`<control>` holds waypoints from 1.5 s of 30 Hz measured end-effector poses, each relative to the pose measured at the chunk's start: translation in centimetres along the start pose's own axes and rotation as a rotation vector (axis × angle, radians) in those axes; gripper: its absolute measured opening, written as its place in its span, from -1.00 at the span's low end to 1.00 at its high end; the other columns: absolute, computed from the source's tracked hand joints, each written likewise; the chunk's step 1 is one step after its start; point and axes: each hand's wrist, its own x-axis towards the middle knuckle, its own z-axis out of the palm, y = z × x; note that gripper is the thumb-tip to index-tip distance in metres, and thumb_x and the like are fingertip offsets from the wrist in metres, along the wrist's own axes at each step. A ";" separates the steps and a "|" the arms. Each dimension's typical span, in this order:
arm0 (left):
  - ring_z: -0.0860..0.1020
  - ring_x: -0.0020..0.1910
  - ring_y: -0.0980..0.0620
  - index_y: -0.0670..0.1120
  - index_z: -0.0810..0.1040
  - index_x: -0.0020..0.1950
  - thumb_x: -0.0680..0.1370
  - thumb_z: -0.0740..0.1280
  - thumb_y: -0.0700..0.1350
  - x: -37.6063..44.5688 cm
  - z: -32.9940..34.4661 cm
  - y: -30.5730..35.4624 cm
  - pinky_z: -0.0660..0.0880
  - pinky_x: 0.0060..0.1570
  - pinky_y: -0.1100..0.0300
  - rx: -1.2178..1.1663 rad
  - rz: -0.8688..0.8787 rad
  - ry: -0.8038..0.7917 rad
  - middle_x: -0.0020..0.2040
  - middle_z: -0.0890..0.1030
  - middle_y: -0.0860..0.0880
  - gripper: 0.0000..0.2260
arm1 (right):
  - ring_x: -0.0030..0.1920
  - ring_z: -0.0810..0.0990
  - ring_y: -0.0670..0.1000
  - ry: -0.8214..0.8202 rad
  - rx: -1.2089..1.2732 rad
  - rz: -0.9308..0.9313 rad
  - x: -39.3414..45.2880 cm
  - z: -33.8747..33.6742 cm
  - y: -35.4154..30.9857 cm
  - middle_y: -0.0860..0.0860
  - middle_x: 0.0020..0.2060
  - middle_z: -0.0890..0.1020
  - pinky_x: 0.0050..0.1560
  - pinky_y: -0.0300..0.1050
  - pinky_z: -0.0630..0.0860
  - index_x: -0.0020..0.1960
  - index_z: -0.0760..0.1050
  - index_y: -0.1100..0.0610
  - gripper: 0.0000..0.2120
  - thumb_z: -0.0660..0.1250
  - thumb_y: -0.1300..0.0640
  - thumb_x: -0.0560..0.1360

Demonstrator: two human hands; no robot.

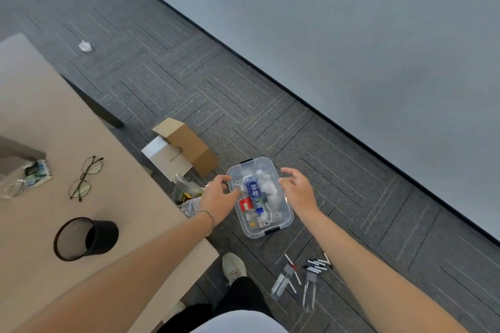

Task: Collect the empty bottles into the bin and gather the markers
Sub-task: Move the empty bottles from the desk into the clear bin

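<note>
A clear plastic bin (281, 222) sits on the grey carpet, holding a blue-labelled bottle (253, 190), a red-labelled bottle (245, 204) and crumpled clear plastic. My left hand (217, 197) hovers at the bin's left rim, fingers apart, holding nothing. My right hand (296, 188) hovers at the right rim, also spread and empty. Several markers (315, 266) lie scattered on the carpet below the bin, beside two clear marker cases (282, 281).
A beige table (67, 130) fills the left, bearing glasses (85, 177), a tipped black mesh cup (84, 238) and a glass jar (12, 186). An open cardboard box (184, 147), plastic bags (188, 192) and crumpled paper (85, 46) lie on the floor. My shoe (233, 267) is near the table corner.
</note>
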 end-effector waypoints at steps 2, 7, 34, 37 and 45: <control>0.54 -0.19 0.14 0.02 0.41 0.40 0.61 0.34 0.04 -0.3 -0.4 -0.1 0.40 -0.34 0.35 0.061 0.033 0.020 0.20 0.51 -0.02 -0.63 | -0.19 0.63 0.00 -0.010 -0.025 -0.020 0.1 0.3 -0.2 0.05 -0.07 0.67 -0.12 0.03 0.61 0.21 0.54 -0.08 -0.73 0.29 0.15 0.55; 0.53 -0.15 0.13 0.06 0.41 0.41 0.59 0.35 0.06 -0.9 -1.9 -0.5 0.41 -0.23 0.31 0.224 0.121 0.054 0.22 0.49 -0.04 -0.60 | -0.41 0.45 -0.12 -0.065 -0.091 -0.104 -0.3 1.5 -1.6 0.00 -0.18 0.61 -0.34 -0.18 0.42 0.26 0.53 0.00 -0.73 0.27 0.18 0.59; 0.47 0.30 -0.14 0.04 0.43 0.42 0.46 0.30 0.01 -10.1 -23.9 -15.2 0.31 0.30 -0.02 0.741 0.082 0.524 0.35 0.50 -0.08 -0.50 | 0.13 0.56 -0.04 -0.481 -0.627 -0.917 -11.3 26.3 -17.4 -0.06 0.12 0.61 0.15 -0.06 0.53 0.42 0.44 -0.06 -0.58 0.32 0.11 0.56; 0.44 0.33 -0.13 0.03 0.42 0.43 0.46 0.30 -0.02 -11.6 -26.8 -18.1 0.28 0.35 -0.02 0.704 0.037 0.549 0.37 0.47 -0.08 -0.48 | 0.13 0.56 -0.04 -0.533 -0.670 -0.958 -13.3 30.4 -18.6 -0.07 0.11 0.60 0.13 -0.08 0.52 0.40 0.45 -0.06 -0.59 0.32 0.12 0.56; 0.40 0.35 -0.15 0.02 0.39 0.44 0.50 0.27 -0.03 -15.2 -33.9 -29.6 0.24 0.38 -0.04 0.642 -0.082 0.566 0.38 0.42 -0.10 -0.51 | 0.14 0.52 -0.01 -0.640 -0.750 -1.006 -18.7 41.8 -20.7 -0.10 0.09 0.57 0.17 -0.03 0.48 0.39 0.44 -0.11 -0.57 0.32 0.11 0.54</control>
